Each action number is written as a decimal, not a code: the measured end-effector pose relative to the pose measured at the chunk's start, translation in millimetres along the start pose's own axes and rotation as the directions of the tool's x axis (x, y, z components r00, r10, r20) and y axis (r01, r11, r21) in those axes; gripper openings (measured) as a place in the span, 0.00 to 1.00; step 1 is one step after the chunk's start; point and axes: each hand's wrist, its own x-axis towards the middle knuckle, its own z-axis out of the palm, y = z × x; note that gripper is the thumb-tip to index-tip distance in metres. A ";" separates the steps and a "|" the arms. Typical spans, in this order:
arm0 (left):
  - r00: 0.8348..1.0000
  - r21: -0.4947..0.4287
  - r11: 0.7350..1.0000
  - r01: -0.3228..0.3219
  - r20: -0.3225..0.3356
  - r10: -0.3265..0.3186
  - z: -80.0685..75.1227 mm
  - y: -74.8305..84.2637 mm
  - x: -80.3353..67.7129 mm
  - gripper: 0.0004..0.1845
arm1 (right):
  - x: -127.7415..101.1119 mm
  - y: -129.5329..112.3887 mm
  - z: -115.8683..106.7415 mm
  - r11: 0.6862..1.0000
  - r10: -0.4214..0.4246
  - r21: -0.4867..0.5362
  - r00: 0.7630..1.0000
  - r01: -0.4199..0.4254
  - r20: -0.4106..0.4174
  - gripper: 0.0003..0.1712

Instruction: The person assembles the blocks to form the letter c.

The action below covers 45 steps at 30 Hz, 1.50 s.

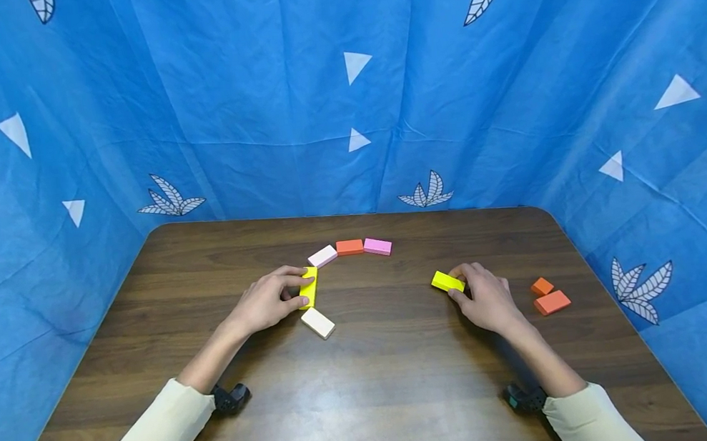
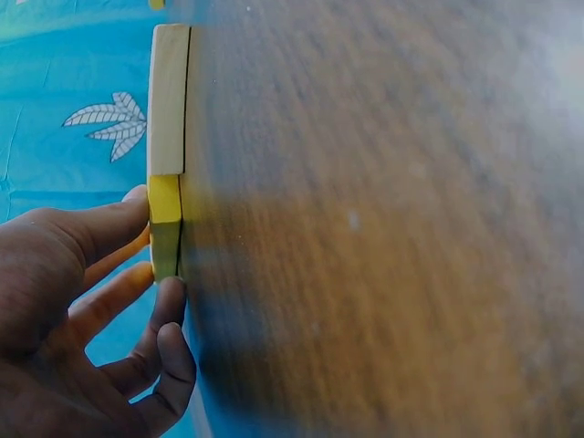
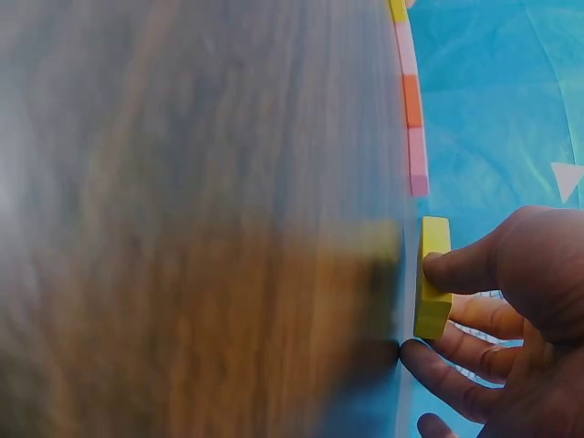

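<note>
My left hand [image 1: 269,299] pinches a yellow block [image 1: 310,287] between thumb and fingers, at the left of an arc of blocks. In the left wrist view, this yellow block [image 2: 165,203] lies on the table, its end by a cream block [image 2: 171,100]. My right hand [image 1: 487,298] grips another yellow block [image 1: 447,282] to the right of the arc. The right wrist view shows that yellow block [image 3: 435,239] between thumb and fingers, apart from the tabletop. A pale pink block [image 1: 322,256], an orange-red block [image 1: 350,247] and a pink block [image 1: 378,247] form the arc's far side.
To the right of my right hand lie a small orange block [image 1: 542,287] and a red-orange block [image 1: 552,302], close together. The brown wooden table [image 1: 397,388] is bordered by a blue patterned cloth [image 1: 238,103] at the back and sides.
</note>
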 end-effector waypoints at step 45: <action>1.000 -0.017 1.000 -0.016 -0.007 0.016 -0.2 0.5 -0.7 0.23 | -19.7 -71.6 30.5 0.988 -0.153 -0.017 0.985 0.155 0.084 0.17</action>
